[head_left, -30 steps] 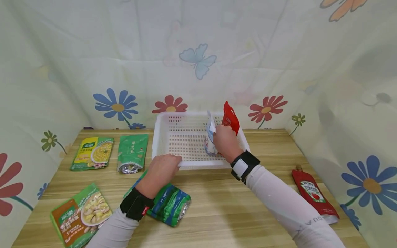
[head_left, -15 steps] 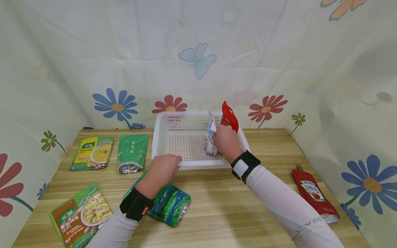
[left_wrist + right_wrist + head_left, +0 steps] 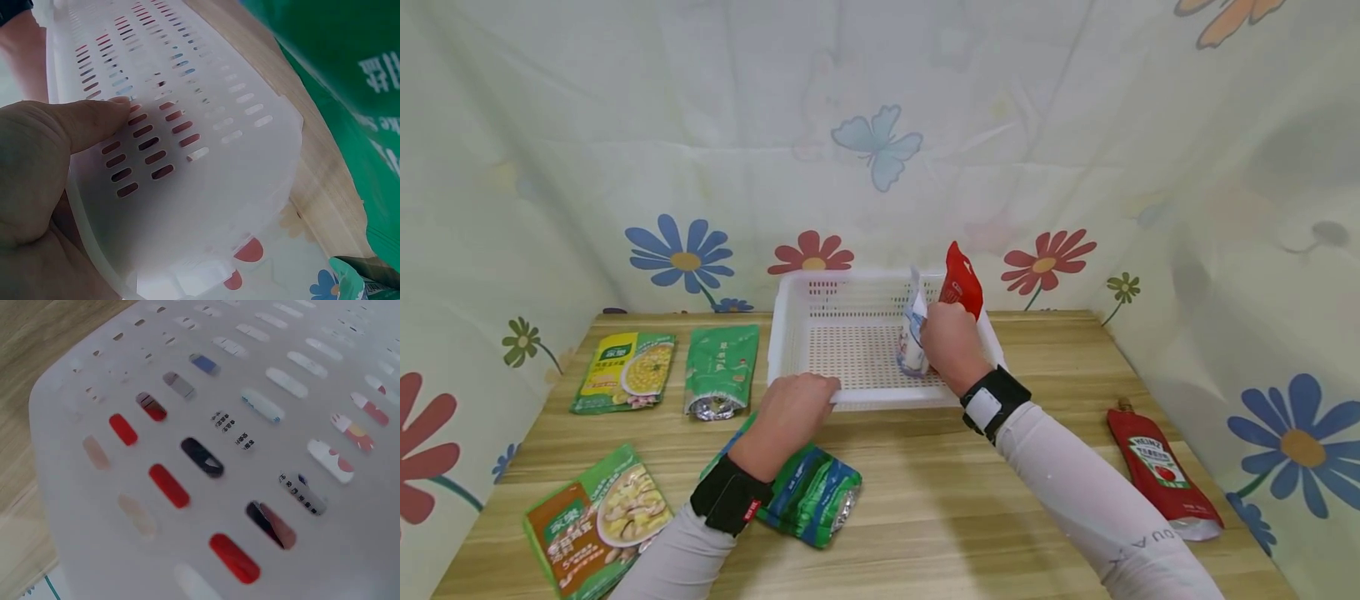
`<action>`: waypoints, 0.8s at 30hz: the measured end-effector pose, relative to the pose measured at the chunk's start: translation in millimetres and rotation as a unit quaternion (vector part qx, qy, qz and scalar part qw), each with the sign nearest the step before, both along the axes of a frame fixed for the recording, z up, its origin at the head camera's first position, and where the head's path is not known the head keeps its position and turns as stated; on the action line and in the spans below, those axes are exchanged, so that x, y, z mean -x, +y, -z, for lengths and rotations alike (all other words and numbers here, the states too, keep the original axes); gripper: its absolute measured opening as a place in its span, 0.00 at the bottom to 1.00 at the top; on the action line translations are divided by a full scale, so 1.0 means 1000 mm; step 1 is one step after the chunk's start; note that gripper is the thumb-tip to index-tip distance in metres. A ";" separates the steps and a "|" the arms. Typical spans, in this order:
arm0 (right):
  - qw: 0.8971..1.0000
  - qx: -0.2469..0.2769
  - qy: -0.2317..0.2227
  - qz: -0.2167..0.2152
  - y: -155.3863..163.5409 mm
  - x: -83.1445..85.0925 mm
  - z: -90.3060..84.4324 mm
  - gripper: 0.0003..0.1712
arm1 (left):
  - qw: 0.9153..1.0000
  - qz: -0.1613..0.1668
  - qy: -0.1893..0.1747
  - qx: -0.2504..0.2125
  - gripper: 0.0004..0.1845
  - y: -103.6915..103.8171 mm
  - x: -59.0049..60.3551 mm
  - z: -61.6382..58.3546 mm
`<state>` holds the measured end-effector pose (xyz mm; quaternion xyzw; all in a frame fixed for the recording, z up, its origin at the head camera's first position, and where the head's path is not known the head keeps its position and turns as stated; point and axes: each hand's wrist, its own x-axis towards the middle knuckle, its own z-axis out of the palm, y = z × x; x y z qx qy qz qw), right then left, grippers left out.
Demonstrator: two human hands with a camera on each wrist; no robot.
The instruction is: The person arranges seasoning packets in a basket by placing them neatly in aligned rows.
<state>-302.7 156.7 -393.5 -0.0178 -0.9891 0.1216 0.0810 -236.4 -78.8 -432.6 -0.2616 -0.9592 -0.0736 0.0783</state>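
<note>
A white perforated plastic basket (image 3: pixel 850 392) stands at the back of the table. My left hand (image 3: pixel 790 408) grips its near rim, left of the middle; in the left wrist view the thumb (image 3: pixel 94 122) presses the slotted outer wall. My right hand (image 3: pixel 953 342) reaches into the basket's right end and holds a red pouch (image 3: pixel 964 283), its top sticking up above the hand. Left of the knuckles, a white and blue pouch (image 3: pixel 912 342) stands upright, close against the hand. The right fingertips are hidden; through the slots in the right wrist view, red packaging (image 3: pixel 169 485) shows.
On the left lie a yellow soup packet (image 3: pixel 628 371), a green pouch (image 3: pixel 722 362) and a brown and green packet (image 3: pixel 595 525). A blue-green pouch (image 3: pixel 812 492) lies under my left wrist. A Heinz ketchup pouch (image 3: pixel 1161 467) lies at right. Printed cloth hangs behind.
Inside the basket, the red pouch and the white and blue pouch have shifted slightly right together with my right hand. The left hand stays on the rim.
</note>
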 end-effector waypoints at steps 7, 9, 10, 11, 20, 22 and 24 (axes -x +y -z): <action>0.999 -0.040 0.004 -0.012 -0.001 -0.001 0.003 0.21 | 1.000 -0.003 -0.001 0.002 0.04 0.000 0.001 0.000; 0.999 -0.034 -0.001 -0.009 -0.001 0.000 0.004 0.21 | 1.000 -0.001 0.000 0.002 0.04 0.000 0.001 0.000; 1.000 -0.024 -0.004 -0.007 -0.001 0.001 0.004 0.21 | 1.000 0.000 0.000 0.001 0.04 0.000 0.001 0.000; 1.000 -0.010 -0.008 -0.006 -0.001 0.001 0.004 0.21 | 1.000 0.000 -0.001 0.001 0.04 0.000 0.001 0.000; 0.998 0.061 -0.019 -0.007 0.006 -0.009 -0.003 0.21 | 1.000 0.000 0.001 -0.004 0.04 -0.001 0.001 0.002; 0.997 0.070 -0.013 -0.011 0.008 -0.013 -0.004 0.20 | 1.000 0.000 0.004 -0.004 0.04 -0.001 0.002 0.003; 0.997 0.076 -0.011 -0.015 0.010 -0.017 -0.004 0.20 | 1.000 0.000 0.004 -0.004 0.04 -0.001 0.002 0.003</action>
